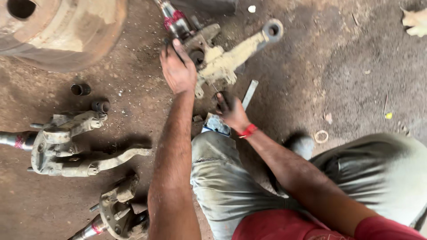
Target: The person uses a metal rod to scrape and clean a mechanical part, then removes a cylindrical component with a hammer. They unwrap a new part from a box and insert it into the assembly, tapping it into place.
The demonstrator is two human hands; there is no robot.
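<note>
Steering knuckle (222, 62) lies on the dirt floor (347, 75) ahead of your knee: cast metal, likely heavy, rigid, greasy. Your left hand (178, 69) clamps its hub end; right hand (231, 111) fingers curl round a small tool. Grip the arm.

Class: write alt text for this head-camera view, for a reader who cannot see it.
A person's left hand presses on a grimy steering knuckle lying on a dirt floor, while the right hand holds a flat metal tool. Two similar knuckles lie nearby.
</note>
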